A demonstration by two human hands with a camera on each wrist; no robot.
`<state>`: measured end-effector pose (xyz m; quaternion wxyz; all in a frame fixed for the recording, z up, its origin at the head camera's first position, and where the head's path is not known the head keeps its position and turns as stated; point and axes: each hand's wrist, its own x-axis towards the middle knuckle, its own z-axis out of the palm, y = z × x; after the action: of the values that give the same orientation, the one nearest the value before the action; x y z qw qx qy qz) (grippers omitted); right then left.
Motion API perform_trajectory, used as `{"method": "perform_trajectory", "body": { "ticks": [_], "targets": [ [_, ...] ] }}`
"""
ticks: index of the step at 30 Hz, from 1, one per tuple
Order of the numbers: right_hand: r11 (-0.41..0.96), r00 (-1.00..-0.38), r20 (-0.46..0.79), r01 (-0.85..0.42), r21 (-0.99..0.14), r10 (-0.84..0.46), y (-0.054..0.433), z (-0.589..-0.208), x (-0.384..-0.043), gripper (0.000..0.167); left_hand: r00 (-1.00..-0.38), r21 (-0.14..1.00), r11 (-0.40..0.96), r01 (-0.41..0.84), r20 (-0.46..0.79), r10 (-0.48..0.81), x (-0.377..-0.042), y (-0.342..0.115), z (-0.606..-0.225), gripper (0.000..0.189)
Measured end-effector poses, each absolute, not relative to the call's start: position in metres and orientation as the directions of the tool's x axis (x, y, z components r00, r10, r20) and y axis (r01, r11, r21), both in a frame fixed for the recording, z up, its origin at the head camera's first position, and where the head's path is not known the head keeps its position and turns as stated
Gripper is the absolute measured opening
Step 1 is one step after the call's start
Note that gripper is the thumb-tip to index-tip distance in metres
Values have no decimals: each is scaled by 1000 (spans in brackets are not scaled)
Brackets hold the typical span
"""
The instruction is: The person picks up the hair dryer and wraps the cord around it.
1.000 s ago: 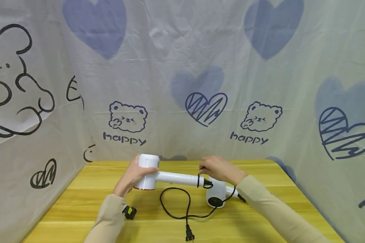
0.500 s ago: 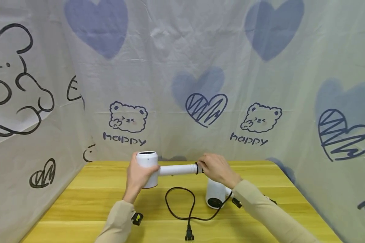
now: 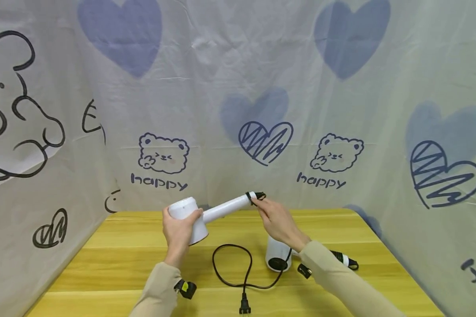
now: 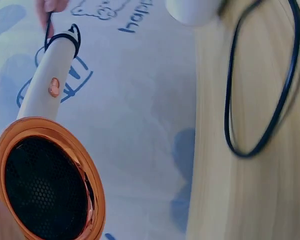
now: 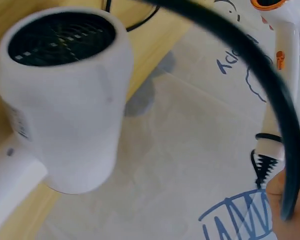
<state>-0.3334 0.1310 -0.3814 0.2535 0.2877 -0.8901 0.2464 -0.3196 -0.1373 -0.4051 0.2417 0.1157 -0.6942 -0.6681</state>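
Note:
A white hair dryer (image 3: 227, 209) with a copper-coloured ring (image 4: 97, 200) round its grille is held up above the table. My left hand (image 3: 177, 230) grips its barrel, thumb across the side facing me. The handle slants up to the right, and black cord (image 4: 73, 39) loops around its end. At that end my right hand (image 3: 279, 222) pinches the cord between thumb and fingers. From there the cord arcs close past the right wrist camera (image 5: 270, 75). A loose loop of cord (image 3: 251, 264) lies on the table, ending in a two-pin plug (image 3: 244, 304).
A second white hair dryer (image 3: 277, 251) lies on the wooden table (image 3: 135, 246) under my right forearm, which partly hides it. Black cord (image 3: 337, 254) is gathered on its handle. A printed curtain (image 3: 222, 97) hangs behind the table and along both sides.
The held hair dryer's handle end has tilted upward. My right hand has passed over the handle end with the cord and now sits on its near side.

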Motion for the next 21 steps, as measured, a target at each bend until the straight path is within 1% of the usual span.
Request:
{"method": "perform_trajectory", "body": {
  "ticks": [2,4,6,10,13,17,21],
  "targets": [
    [702,-699,597,-648,-297,-393,132,-386,-331,37,-862,989,30,148,144,-486,-320,-137,-407,85],
    [678,-708,595,-651,-340,-381,133,-389,-330,38,-868,990,-4,138,119,-482,-320,-137,-408,83],
    [635,-738,576,-640,-433,-352,134,-392,-330,37,-875,990,-54,130,89,-475,-320,-137,-409,82],
    [490,-804,515,-591,-641,-297,137,-394,-332,31,-892,984,-150,99,21,-452,-322,-138,-410,80],
    [399,-829,471,-558,-728,-300,142,-396,-334,28,-902,974,-214,66,-33,-430,-323,-139,-410,78],
    [350,-860,373,-489,-799,-348,151,-401,-338,30,-910,951,-307,31,-99,-401,-325,-142,-410,75],
    [332,-892,212,-356,-873,-399,160,-406,-340,31,-921,938,-346,-6,-140,-363,-324,-143,-411,75]
  ]
}}
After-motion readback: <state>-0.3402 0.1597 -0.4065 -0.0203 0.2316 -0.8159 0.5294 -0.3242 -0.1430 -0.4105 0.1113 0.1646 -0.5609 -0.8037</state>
